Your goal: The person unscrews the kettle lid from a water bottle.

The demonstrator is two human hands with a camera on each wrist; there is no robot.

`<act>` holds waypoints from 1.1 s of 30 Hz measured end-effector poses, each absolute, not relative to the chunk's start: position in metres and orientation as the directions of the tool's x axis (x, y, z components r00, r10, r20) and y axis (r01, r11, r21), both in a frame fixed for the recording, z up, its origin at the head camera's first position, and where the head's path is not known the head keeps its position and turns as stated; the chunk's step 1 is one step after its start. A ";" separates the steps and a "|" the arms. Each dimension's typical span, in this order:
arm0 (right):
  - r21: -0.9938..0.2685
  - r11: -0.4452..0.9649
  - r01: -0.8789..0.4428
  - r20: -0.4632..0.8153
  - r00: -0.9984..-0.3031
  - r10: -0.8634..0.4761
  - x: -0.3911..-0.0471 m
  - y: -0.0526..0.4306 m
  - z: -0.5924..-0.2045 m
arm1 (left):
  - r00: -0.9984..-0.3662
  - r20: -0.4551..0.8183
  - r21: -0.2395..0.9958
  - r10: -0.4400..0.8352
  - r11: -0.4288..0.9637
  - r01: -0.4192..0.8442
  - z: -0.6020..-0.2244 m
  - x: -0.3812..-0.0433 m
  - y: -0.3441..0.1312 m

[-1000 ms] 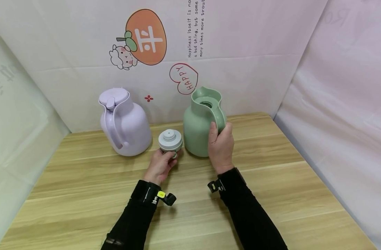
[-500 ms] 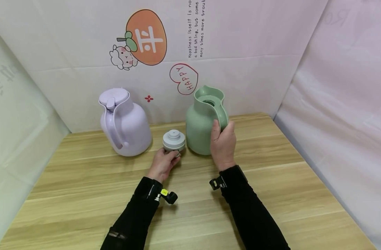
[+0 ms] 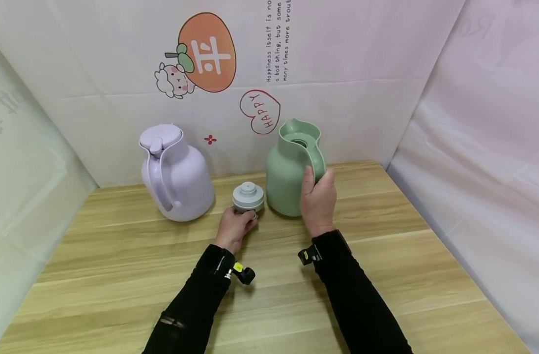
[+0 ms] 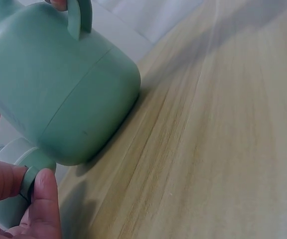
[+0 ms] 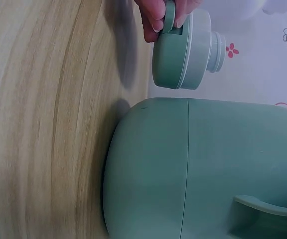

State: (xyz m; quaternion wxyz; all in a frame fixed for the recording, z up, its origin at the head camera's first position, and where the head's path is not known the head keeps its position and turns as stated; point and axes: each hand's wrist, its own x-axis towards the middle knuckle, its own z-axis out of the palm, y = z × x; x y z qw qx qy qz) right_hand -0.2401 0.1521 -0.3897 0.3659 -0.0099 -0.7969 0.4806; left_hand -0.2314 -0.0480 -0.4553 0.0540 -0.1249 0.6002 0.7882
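My right hand [image 3: 319, 204] grips the handle of a green thermos jug [image 3: 283, 182], thumb up along it. The jug is upright and its mouth is uncovered. My left hand [image 3: 234, 227] pinches the small tab of the jug's lid [image 3: 248, 196] between thumb and fingers. That lid is upside down, its pale grey stopper side up and green cap below. In the right wrist view the lid [image 5: 183, 50] hangs just off the table, close beside the jug [image 5: 223, 159] without touching it. The left wrist view shows the fingers [image 4: 45, 196] around the tab.
A lilac thermos jug [image 3: 185, 182] with its lid on stands to the left, handle toward the front. Beneath everything is a wood-grain table [image 3: 119, 275]. A printed white cloth [image 3: 349, 98] hangs behind the table, and pale cloths flank both sides.
Both hands have shifted slightly right and away from the person. The green jug and the upside-down lid have moved along with them, still held. The lilac jug has stayed put.
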 end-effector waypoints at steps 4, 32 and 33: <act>-0.777 0.536 -0.331 0.567 -0.737 0.368 -0.242 0.153 -0.389 | -0.965 -0.249 0.943 -0.085 -0.250 -0.222 -0.455 -0.236 -0.047; -0.766 0.559 -0.317 0.580 -0.716 0.388 -0.249 0.155 -0.389 | -0.955 -0.270 0.963 -0.126 -0.055 -0.265 -0.454 -0.251 -0.046; -0.766 0.559 -0.318 0.580 -0.716 0.388 -0.249 0.156 -0.390 | -0.954 -0.269 0.963 -0.130 -0.040 -0.266 -0.454 -0.251 -0.046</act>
